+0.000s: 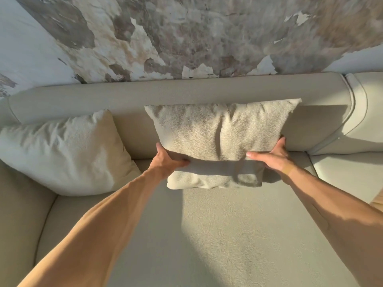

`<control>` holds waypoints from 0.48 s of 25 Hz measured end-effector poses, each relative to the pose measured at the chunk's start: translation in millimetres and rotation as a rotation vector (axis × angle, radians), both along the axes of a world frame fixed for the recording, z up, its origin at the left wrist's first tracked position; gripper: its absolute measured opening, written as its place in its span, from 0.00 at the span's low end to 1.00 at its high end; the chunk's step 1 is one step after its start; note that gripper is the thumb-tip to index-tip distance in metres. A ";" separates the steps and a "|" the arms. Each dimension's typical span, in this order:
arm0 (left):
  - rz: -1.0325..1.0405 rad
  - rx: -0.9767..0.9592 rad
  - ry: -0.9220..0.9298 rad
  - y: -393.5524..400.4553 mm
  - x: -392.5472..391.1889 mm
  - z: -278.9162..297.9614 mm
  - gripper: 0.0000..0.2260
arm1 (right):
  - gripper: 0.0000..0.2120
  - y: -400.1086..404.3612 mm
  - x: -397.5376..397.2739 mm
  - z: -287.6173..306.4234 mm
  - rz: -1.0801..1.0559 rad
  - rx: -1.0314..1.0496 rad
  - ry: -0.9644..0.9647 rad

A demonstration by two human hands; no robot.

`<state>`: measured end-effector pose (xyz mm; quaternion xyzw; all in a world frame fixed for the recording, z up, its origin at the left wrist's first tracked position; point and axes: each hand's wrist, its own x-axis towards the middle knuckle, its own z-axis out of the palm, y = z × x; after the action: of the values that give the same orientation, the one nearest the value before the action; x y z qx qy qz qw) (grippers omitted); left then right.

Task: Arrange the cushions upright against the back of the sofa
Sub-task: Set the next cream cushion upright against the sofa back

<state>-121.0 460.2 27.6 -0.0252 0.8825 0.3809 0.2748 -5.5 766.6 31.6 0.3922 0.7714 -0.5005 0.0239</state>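
- Sofa (238, 235): cream, backrest along far edge; broad bare seat toward near edge.
- Left cushion (62, 154): propped in left corner, against backrest and armrest.
- Held cushion (217, 137): mid-seat, leaning on backrest, lower edge on seat; open gap either side.
- Left hand (165, 158), right hand (273, 156): gripping lower side edges, thumbs across front face.
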 end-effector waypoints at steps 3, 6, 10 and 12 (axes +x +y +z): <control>-0.013 -0.005 -0.046 2.1 -5.3 -17.4 0.42 | 0.62 2.7 -6.7 -16.1 0.005 0.017 -0.041; -0.027 0.002 -0.063 6.6 -13.2 -28.0 0.39 | 0.59 11.0 -12.1 -31.9 0.059 0.028 -0.082; -0.016 0.019 -0.030 11.1 -20.6 -35.0 0.42 | 0.53 10.0 -19.8 -35.1 0.122 0.084 -0.106; -0.022 -0.005 -0.010 10.8 -20.0 -34.9 0.42 | 0.52 3.9 -19.6 -30.7 0.152 0.126 -0.096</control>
<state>-141.0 471.0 -7.3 -0.0180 0.8822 0.3753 0.2836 -25.0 770.5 0.9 0.3566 0.8270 -0.4282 0.0740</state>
